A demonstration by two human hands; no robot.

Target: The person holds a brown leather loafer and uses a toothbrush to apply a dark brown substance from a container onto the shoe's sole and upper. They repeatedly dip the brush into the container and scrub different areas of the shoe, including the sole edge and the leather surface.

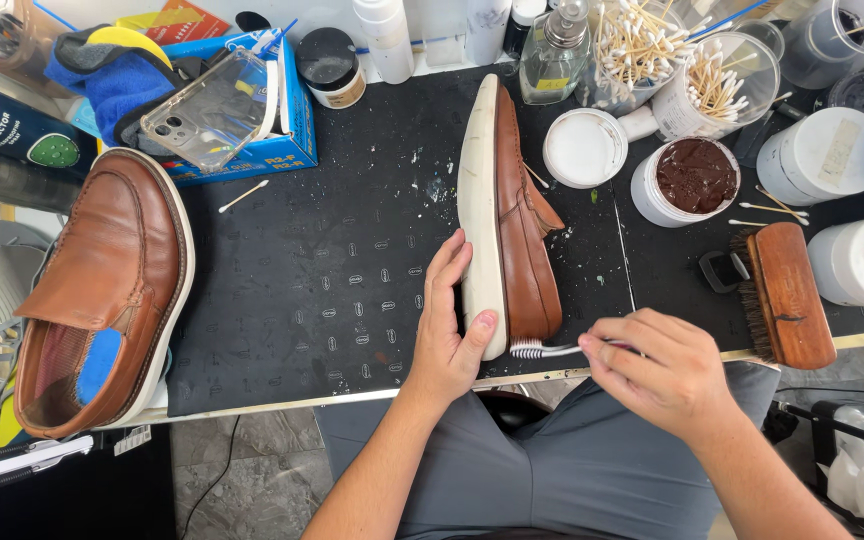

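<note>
A brown leather shoe [524,230] with a white sole lies on its side on the black mat [352,270]. My left hand [449,325] grips its heel end, thumb on the sole's edge. My right hand [657,372] pinches a white toothbrush [542,349], whose bristles touch the heel of the sole. The matching brown shoe [102,290] stands upright at the mat's left edge, with a blue insert inside.
An open tub of brown polish [695,178] and its white lid [584,148] sit behind the shoe. A wooden brush [787,295] lies at right. Cotton swab cups [722,75], bottles, white jars and a blue box with a clear phone case [214,108] line the back.
</note>
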